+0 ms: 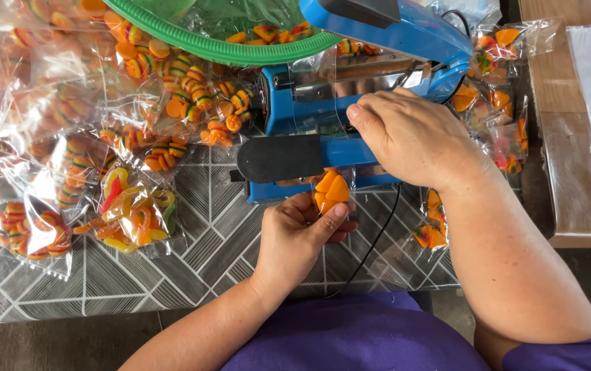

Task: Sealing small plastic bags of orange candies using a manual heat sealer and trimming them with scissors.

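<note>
At nine o'clock lay a heap of clear bags (69,137) full of striped and orange candies, and one bag of curly gummies (130,213) sat just beside it. At twelve o'clock a green basket (220,45) held more candy. In the middle, the left hand (302,237) pinched a small clear bag of orange candies (331,191) against the blue sealing machine (350,110). The right hand (412,137) pressed flat on the machine, fingers bent down. At three o'clock more filled bags (498,89) lay. A black cord (376,237) crossed the grey patterned table (172,268). A wooden bench (577,178) stood at three o'clock.
</note>
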